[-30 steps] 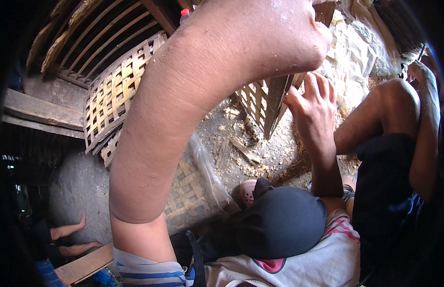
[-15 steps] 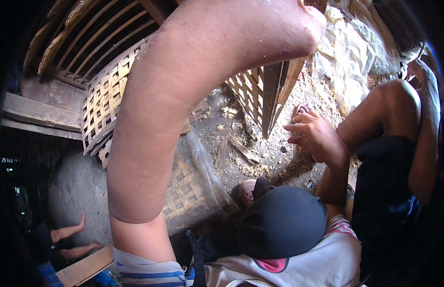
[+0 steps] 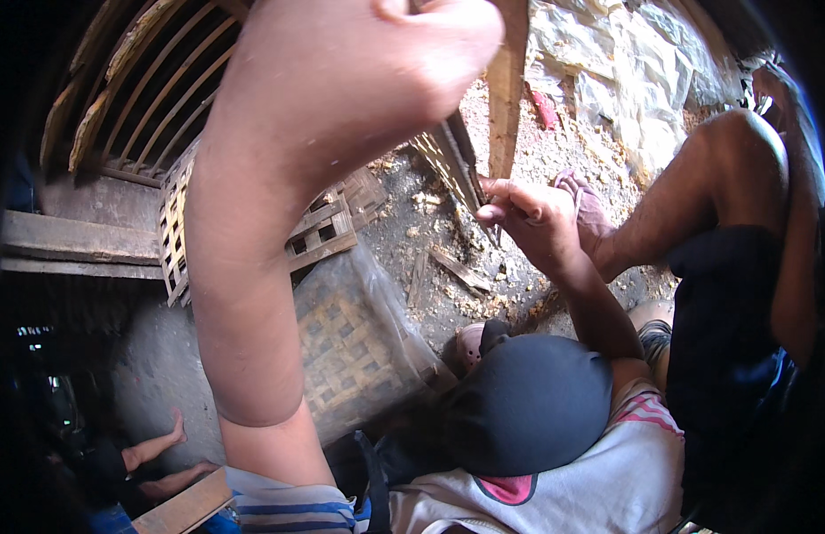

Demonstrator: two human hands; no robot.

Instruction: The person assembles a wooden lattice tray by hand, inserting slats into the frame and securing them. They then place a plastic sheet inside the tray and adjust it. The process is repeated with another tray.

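Note:
My right hand closes its thumb and index finger on the lower corner of an upright woven bamboo panel, which has a dark edge. Beside that edge stands a pale wooden strip. My left arm, in a blue-striped sleeve, rises across the view very near the camera. Its hand is at the top edge, by the upper part of the panel; the fingers are hidden, so its grip cannot be told. My black-clad knee is in front of me, a pink clog beyond it.
A flat woven mat under clear plastic lies on the dirt floor, with broken lattice pieces near it. Crumbs and wood scraps litter the ground. Crumpled plastic sheeting lies far right. Another person's bent leg is close at right; another's feet show lower left.
My right hand has moved left and closed on the panel's corner. The panel has turned more edge-on, its top swinging left. My left arm has shifted left with it.

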